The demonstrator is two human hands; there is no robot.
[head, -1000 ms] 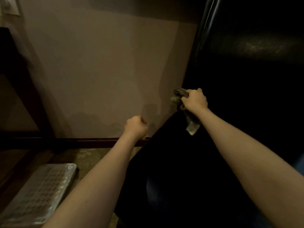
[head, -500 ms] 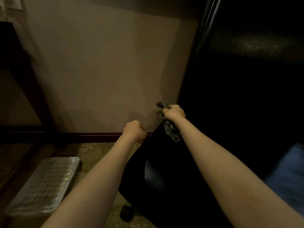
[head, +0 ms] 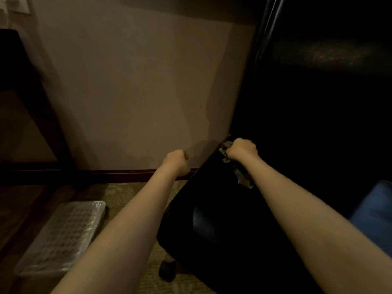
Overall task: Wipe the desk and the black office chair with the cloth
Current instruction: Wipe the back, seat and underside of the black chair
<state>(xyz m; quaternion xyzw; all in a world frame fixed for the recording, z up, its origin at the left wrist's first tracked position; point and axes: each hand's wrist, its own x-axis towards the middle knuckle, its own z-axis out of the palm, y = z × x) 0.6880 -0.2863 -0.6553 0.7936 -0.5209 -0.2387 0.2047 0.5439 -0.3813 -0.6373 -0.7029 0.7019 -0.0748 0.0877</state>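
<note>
Currently cloth point(head: 226, 146) being gripped by curled fingers of right hand point(head: 241, 150), being pressed on far corner of black chair point(head: 212, 209). Fisted, empty left hand point(head: 177, 162) being held beside it. Risk: chair being rolled away on wheel point(head: 167, 270) under hard push.

A patterned clear plastic tray point(head: 61, 236) lies on the carpet point(head: 131, 194) (near the beige wall point(head: 131, 92)).

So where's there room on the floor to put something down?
The carpet strip between the tray and the chair, below the baseboard, looks bare. A wheel sits at its near end. The right side is crowded: the chair fills it, with the right hand gripping the cloth on it.
</note>
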